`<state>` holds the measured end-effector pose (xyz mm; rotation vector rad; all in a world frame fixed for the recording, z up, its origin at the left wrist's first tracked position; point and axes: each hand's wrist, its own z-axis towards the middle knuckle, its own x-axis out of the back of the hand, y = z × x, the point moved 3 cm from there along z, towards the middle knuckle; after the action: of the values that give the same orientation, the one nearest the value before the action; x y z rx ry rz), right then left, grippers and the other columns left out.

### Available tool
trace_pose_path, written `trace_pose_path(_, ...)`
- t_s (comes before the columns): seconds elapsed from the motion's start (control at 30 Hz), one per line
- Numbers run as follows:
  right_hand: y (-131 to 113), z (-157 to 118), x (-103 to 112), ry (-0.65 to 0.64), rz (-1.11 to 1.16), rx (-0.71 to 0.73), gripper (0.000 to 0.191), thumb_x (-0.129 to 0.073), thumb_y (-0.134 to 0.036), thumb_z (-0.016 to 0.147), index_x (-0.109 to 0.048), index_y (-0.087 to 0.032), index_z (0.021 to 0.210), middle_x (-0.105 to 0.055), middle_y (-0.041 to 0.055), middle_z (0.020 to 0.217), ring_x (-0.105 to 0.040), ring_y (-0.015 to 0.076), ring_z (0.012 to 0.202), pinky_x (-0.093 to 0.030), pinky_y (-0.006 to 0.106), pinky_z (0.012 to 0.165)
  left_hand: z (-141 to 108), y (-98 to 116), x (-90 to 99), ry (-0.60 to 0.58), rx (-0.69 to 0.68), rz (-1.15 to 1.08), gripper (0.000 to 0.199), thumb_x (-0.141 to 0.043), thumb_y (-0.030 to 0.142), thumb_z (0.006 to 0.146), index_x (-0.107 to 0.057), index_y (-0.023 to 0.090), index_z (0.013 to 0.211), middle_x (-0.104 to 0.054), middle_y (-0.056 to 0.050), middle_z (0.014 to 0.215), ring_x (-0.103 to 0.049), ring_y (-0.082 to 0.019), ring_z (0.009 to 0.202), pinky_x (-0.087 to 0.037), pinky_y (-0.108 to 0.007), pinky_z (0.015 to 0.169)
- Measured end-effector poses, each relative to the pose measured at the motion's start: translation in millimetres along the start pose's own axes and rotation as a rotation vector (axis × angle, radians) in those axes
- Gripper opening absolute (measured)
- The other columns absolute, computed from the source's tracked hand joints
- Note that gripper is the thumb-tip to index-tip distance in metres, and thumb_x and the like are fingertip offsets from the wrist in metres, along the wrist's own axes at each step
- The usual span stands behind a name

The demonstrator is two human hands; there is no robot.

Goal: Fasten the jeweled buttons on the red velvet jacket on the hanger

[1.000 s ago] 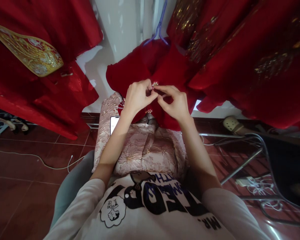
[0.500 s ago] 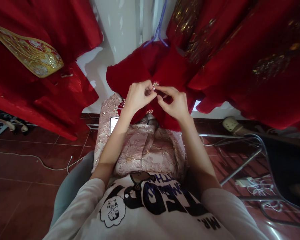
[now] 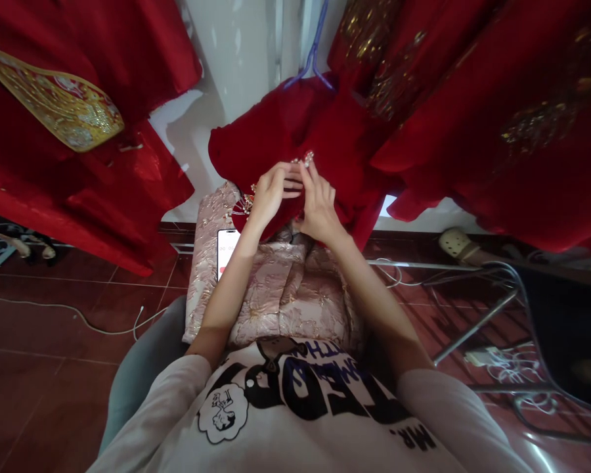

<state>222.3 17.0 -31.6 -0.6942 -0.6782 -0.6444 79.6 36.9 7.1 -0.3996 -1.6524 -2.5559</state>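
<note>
Head view shows the left hand and right hand pinching, fingertips together, the beaded fastener of the red garment, which extends from the purple hanger to the pink brocade fabric.

hanging red cloth blocks the left, purple hanger ahead; a gap opens between.

The phone lay near the lap cloth's left edge. The garment overlapped the cloth's far edge; a chair stood right.
</note>
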Motion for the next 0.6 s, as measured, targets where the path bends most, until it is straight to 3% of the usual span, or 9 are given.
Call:
trace_pose_path(0.07, 4, 1, 1, 0.023, 0.032, -0.022, 0.09, -0.056, -0.023, 0.09, -0.017, -0.025, 0.171, -0.024, 0.012, 0.177, -0.037, 0.0371, 0.157, -0.037, 0.067, 0.123, -2, 3, -0.3, -0.006, 0.015, 0.015, 0.037, -0.036, 0.044, 0.114, -0.065, 0.021, 0.12, -0.078, -0.009, 0.11, -0.077, -0.018, 0.102, -0.062, -0.029, 0.09)
trace_pose_path(0.17, 17, 5, 22, 0.083, 0.179, -0.001, 0.081, -0.053, -0.018, 0.085, -0.037, -0.023, 0.164, -0.048, 0.0115, 0.165, -0.054, 0.0301, 0.147, -0.052, 0.052, 0.114, -6, 6, 0.4, -0.002, 0.037, 0.078, 0.03, -0.039, 0.041, 0.113, -0.063, 0.022, 0.118, -0.076, -0.011, 0.123, -0.075, -0.018, 0.112, -0.059, -0.03, 0.097)
trace_pose_path(0.23, 30, 6, 44, 0.099, 0.228, -0.011, 0.064, -0.057, -0.021, 0.083, -0.058, -0.021, 0.148, -0.068, 0.011, 0.144, -0.069, 0.0284, 0.126, -0.06, 0.044, 0.1, -8, 7, 1.8, -0.009, 0.035, 0.118, 0.024, -0.043, 0.037, 0.112, -0.061, 0.023, 0.116, -0.074, -0.011, 0.129, -0.073, -0.018, 0.118, -0.058, -0.031, 0.099)
trace_pose_path(0.3, 41, 4, 70, 0.123, 0.192, -0.039, 0.04, -0.062, -0.024, 0.081, -0.074, -0.02, 0.119, -0.079, 0.0074, 0.114, -0.075, 0.0245, 0.098, -0.062, 0.04, 0.088, -10, 7, 3.1, -0.029, 0.028, 0.13, 0.02, -0.044, 0.034, 0.111, -0.061, 0.023, 0.114, -0.074, -0.011, 0.131, -0.072, -0.018, 0.121, -0.057, -0.033, 0.101)
trace_pose_path(0.37, 46, 0, 93, 0.144, 0.149, -0.063, 0.024, -0.068, -0.026, 0.081, -0.077, -0.02, 0.102, -0.078, 0.004, 0.089, -0.07, 0.0196, 0.076, -0.06, 0.035, 0.076, -11, 6, 3.8, -0.054, 0.04, 0.101, 0.021, -0.041, 0.03, 0.112, -0.061, 0.023, 0.113, -0.073, -0.011, 0.132, -0.071, -0.018, 0.123, -0.056, -0.033, 0.103)
trace_pose_path(0.43, 44, -4, 109, 0.135, 0.162, -0.076, 0.017, -0.071, -0.029, 0.084, -0.078, -0.021, 0.097, -0.074, 0.002, 0.078, -0.064, 0.0165, 0.067, -0.057, 0.032, 0.067, -12, 4, 3.1, -0.069, 0.061, 0.057, 0.025, -0.036, 0.025, 0.112, -0.061, 0.022, 0.113, -0.071, -0.01, 0.137, -0.068, -0.017, 0.129, -0.054, -0.031, 0.106)
trace_pose_path(0.5, 36, -6, 116, 0.085, 0.234, -0.077, 0.02, -0.073, -0.035, 0.087, -0.077, -0.02, 0.099, -0.071, 0.0016, 0.077, -0.062, 0.0153, 0.065, -0.055, 0.03, 0.062, -13, 1, 1.3, -0.076, 0.074, 0.04, 0.027, -0.035, 0.023, 0.112, -0.062, 0.022, 0.116, -0.067, -0.008, 0.144, -0.062, -0.017, 0.137, -0.052, -0.03, 0.109)
trace_pose_path(0.6, 16, -5, 112, -0.05, 0.382, -0.057, 0.04, -0.08, -0.047, 0.086, -0.071, -0.02, 0.113, -0.069, 0.0011, 0.083, -0.063, 0.0148, 0.068, -0.053, 0.028, 0.058, -13, -3, 0.1, -0.104, 0.083, 0.063, 0.026, -0.04, 0.028, 0.112, -0.063, 0.023, 0.123, -0.063, -0.008, 0.151, -0.057, -0.018, 0.144, -0.052, -0.031, 0.109)
